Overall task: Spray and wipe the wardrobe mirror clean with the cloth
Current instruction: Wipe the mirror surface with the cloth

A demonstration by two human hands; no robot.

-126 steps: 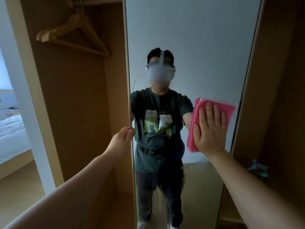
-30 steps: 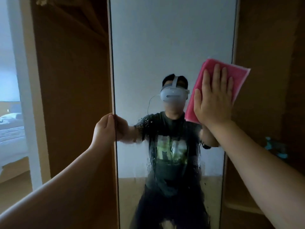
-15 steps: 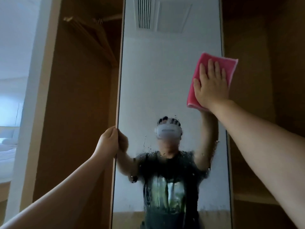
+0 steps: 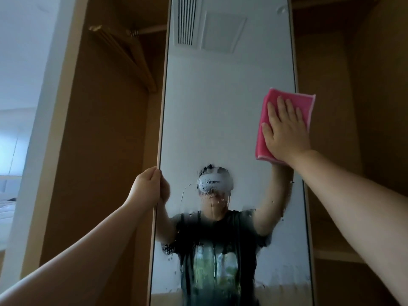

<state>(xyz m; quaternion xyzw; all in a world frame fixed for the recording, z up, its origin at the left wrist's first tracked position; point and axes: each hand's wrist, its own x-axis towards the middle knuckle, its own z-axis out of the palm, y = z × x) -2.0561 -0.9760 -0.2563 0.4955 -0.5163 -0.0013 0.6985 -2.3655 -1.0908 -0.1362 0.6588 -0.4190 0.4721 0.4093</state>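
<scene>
Your right fingers [image 4: 281,107] lie straight and spread, released rather than gripping, pressing the pink cloth [image 4: 308,109] flat against the glass under your right hand [image 4: 284,133]. The folded cloth sits at the mirror's [image 4: 220,120] right edge in its upper half, with its far side hanging past the edge over the wardrobe [image 4: 326,151] interior.

Your left fingers [image 4: 152,174] are curled round the mirror's left edge, and your left hand [image 4: 144,187] is grasping the panel there, apparently to steady it.

The glass around and above the cloth looks dry and even. The wet spray [image 4: 212,246] is lower down, a band of beads and runs across the middle and bottom.

To do this stroke well:
- Press through the whole palm, not only the fingertips, so the cloth does not bunch or skid out from under you.
- Bring the cloth fully onto the glass; the overhanging part wipes nothing.
- Work in overlapping passes from side to side and move downward into the drips, so runs get caught rather than smeared upward.
- Brace with the left hand against each push, since the panel may swing.
- Turn to a drier face of the cloth once it streaks.
</scene>
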